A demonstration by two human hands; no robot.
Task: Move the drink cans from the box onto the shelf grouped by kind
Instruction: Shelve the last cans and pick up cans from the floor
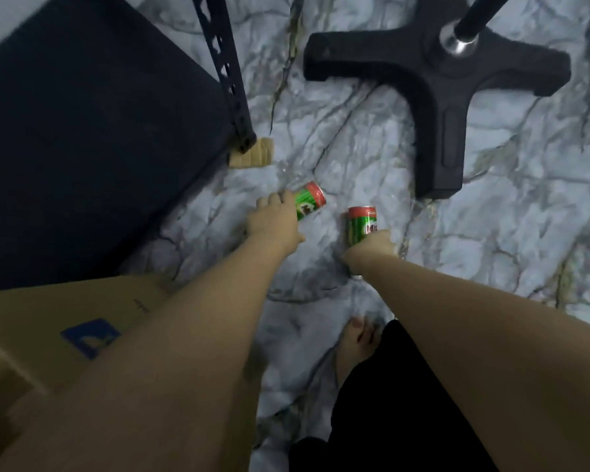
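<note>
Up and left of both hands, dark flat shelf board; behind the left forearm, brown cardboard box. Left hand wrapped round a tilted green-and-red drink can; right hand gripping a matching upright green-and-red can, both above the marble-patterned floor. Likely rigid, smooth, slippery metal, moderately heavy if full; best gripped mid-body.

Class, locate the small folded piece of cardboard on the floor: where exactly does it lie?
In the head view, the cardboard piece lies left of centre on the marble floor, under the foot of the dark shelf's post, beyond the left hand.
</note>
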